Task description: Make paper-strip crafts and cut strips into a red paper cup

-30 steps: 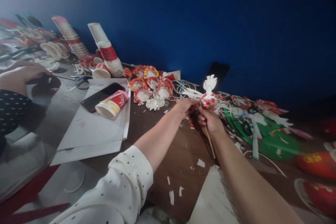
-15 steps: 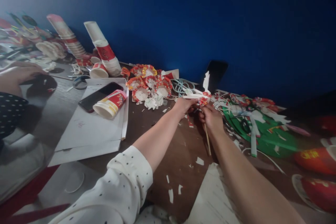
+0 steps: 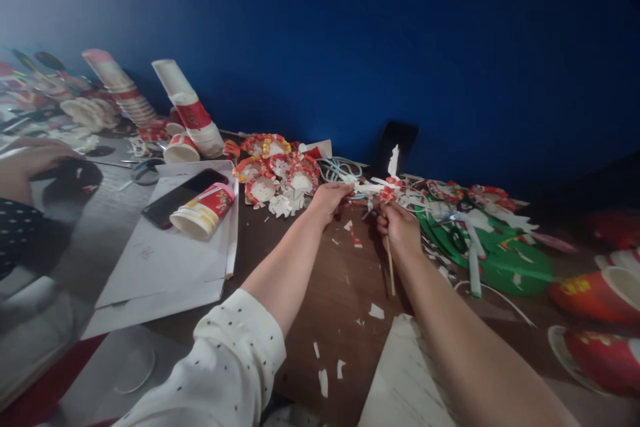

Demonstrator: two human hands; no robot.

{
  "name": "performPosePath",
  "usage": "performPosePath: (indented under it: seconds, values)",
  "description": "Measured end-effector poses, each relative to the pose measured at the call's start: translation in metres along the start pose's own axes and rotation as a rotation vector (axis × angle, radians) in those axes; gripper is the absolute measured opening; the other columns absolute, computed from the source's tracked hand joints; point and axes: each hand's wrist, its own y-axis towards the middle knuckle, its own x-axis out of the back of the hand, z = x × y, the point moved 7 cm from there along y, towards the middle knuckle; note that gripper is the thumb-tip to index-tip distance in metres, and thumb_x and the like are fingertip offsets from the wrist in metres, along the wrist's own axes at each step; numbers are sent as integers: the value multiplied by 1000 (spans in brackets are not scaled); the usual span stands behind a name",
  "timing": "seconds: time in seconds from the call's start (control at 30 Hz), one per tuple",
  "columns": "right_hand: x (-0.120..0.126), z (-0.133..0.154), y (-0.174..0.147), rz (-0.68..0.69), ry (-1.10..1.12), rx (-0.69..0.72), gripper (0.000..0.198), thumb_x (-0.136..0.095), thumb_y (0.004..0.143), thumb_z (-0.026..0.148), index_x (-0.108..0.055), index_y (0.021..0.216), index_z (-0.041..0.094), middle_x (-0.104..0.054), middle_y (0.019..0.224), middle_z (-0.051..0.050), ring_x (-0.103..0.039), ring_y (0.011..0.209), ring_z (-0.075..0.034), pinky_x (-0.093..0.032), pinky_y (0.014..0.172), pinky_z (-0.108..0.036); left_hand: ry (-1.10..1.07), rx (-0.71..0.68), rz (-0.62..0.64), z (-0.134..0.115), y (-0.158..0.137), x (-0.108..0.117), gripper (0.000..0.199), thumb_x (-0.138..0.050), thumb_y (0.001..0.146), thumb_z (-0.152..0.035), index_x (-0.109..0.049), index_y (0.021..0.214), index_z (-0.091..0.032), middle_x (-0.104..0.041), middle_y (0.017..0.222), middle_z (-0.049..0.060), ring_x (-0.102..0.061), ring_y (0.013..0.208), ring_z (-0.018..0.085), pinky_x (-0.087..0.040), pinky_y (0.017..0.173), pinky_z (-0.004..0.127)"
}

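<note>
In my right hand (image 3: pixel 401 230) is a thin wooden stick (image 3: pixel 391 270), gripped near its upper part with its lower end slanting down over the table. A red and white paper flower (image 3: pixel 391 188) tops the stick, with white paper petals poking up and to the left. My left hand (image 3: pixel 331 200) is a little left of the flower, thumb and fingers pinched together beside a white petal's end. What that pinch holds, if anything, is too small to make out. Behind my left hand lie cut cup rings (image 3: pixel 303 181) with red edges and white paper scraps (image 3: pixel 287 203).
Leaning cup stacks (image 3: pixel 193 113) stand at the back left. A paper cup (image 3: pixel 204 210) and a phone (image 3: pixel 163 203) rest on a white box (image 3: pixel 150 273). Right of me are a green disc (image 3: pixel 525 267), a glue stick (image 3: pixel 474 260) and orange-red cups (image 3: pixel 597 297). Another person's hand (image 3: pixel 43 157) is far left.
My left hand has drawn away from the flower toward the left. My right hand keeps its grip on the stick. The whole view has shifted slightly.
</note>
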Motion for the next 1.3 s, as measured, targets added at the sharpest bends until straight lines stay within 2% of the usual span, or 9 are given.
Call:
performPosePath:
  seconds: [0.17, 0.3, 0.53, 0.67, 0.87, 1.03, 1.3]
  values:
    - [-1, 1, 1, 25, -8, -10, 26, -75, 52, 28, -63, 70, 14, -64, 67, -1, -39, 42, -2, -19, 34, -13, 54, 2, -45, 7, 7, 2, 12, -68, 74, -19, -60, 67, -14, -56, 56, -2, -49, 48, 6, -40, 49, 17]
    - [-2, -2, 1, 36, 3, -54, 29, -74, 55, 26, -64, 80, 17, -65, 70, -1, -41, 43, -3, -21, 34, -13, 24, 7, -106, 11, 10, 3, 11, -66, 75, -17, -60, 67, -14, -58, 59, -1, -50, 49, 6, -41, 51, 18]
    - [-18, -22, -21, 104, -79, -182, 25, -66, 64, 22, -61, 88, 19, -65, 69, 0, -47, 43, -7, -35, 35, -17, -34, -34, -195, 10, 11, 7, 12, -63, 77, -16, -62, 65, -14, -58, 59, 0, -50, 49, 7, -42, 53, 20]
    - [-28, -26, -31, 214, -44, -211, 34, -67, 65, 23, -62, 98, 18, -63, 70, 0, -46, 44, -6, -34, 34, -16, -70, 3, -126, 9, 6, 0, 14, -62, 77, -13, -61, 63, -13, -56, 56, -1, -49, 46, 6, -42, 52, 20]
    - [-35, -11, -26, 349, 136, -192, 33, -76, 59, 23, -64, 90, 20, -60, 74, 3, -39, 47, -2, -23, 35, -11, -91, 77, 85, 11, -5, -18, 11, -60, 80, -11, -62, 68, -12, -58, 57, -1, -54, 50, 6, -45, 56, 18]
    - [-30, -10, -21, 302, 136, -213, 39, -77, 56, 21, -64, 93, 19, -58, 70, 4, -38, 47, -1, -19, 34, -10, -18, 71, 144, 11, -6, -21, 12, -61, 81, -14, -62, 69, -13, -59, 60, -1, -56, 53, 5, -43, 57, 16]
    - [-19, -15, -12, 201, -19, -204, 42, -71, 60, 22, -64, 101, 20, -63, 70, 2, -44, 46, -5, -20, 34, -13, 33, 67, 161, 14, -3, -21, 15, -58, 83, -16, -60, 68, -15, -60, 62, 0, -57, 55, 7, -44, 61, 19]
